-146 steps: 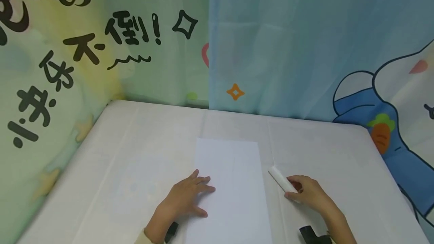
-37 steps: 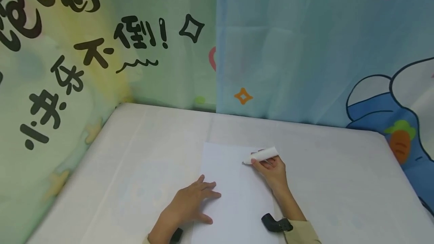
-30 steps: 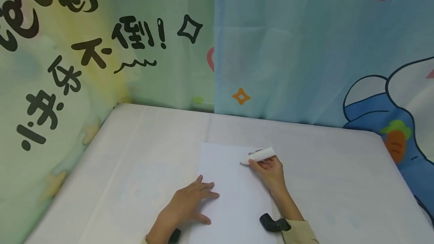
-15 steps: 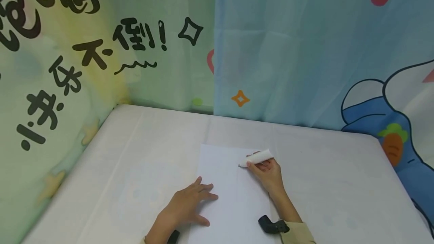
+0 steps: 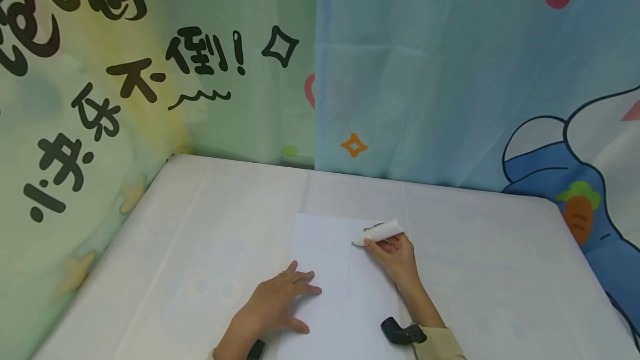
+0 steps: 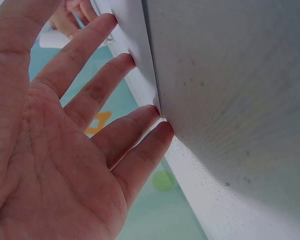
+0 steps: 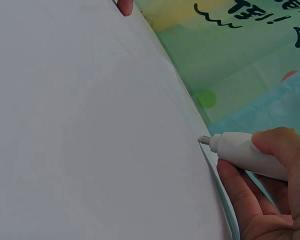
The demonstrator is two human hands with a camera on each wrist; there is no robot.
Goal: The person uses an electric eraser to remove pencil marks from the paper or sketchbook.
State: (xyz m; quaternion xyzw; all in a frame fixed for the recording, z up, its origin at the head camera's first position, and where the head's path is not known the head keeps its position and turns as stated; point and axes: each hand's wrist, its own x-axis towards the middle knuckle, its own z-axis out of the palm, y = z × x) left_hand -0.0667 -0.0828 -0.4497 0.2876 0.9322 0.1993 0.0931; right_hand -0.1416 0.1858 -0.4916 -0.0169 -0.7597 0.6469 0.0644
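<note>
A white pen-like tool [image 5: 382,231] with a narrow grey tip is pinched in my right hand [image 5: 400,263], thumb and fingers around its barrel. In the right wrist view the tip of the white tool [image 7: 250,152] meets the sheet's surface or hovers just over it; I cannot tell which. The white paper [image 5: 325,238] lies flat under both hands. My left hand [image 5: 272,301] rests with spread fingers on the paper's left edge, and in the left wrist view the fingertips of the left hand [image 6: 75,135] touch the sheet and the surface beside it.
The white-covered table [image 5: 225,199] extends around the paper. Behind it hang a green curtain [image 5: 250,121] with black lettering and a blue curtain [image 5: 425,99] with a cartoon figure. Black wrist mounts show near both wrists, the right one [image 5: 402,332] over the paper's right edge.
Since the earliest frame, my right hand has lifted the white tool from the table right of the paper and brought it over the sheet's upper right. The left hand has stayed on the left edge.
</note>
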